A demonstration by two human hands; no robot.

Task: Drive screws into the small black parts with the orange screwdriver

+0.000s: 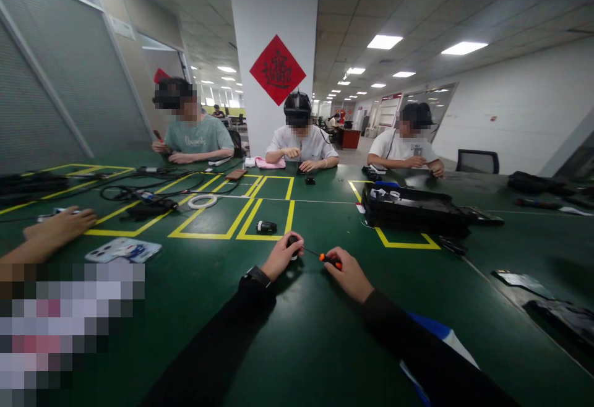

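Observation:
My left hand (pixel 281 257) is closed around a small black and white cylindrical part (pixel 293 247), partly hidden by the fingers. In my right hand (pixel 349 273) is a screwdriver (pixel 331 261) with an orange and black handle. Its thin shaft points left and its tip meets, or comes very close to, the part in my left hand; the exact contact is too small to tell. Both hands are just above the green table (pixel 297 320). Beyond my left hand, a similar black and white cylinder (pixel 266 227) lies on its side within yellow tape lines.
A black open case (pixel 413 208) stands to the right. Black cables (pixel 139 197) and a white cable coil (pixel 202 201) lie to the left, near a patterned phone (pixel 123 250). Another person's hand (pixel 62 227) rests at far left. Three people sit across the table.

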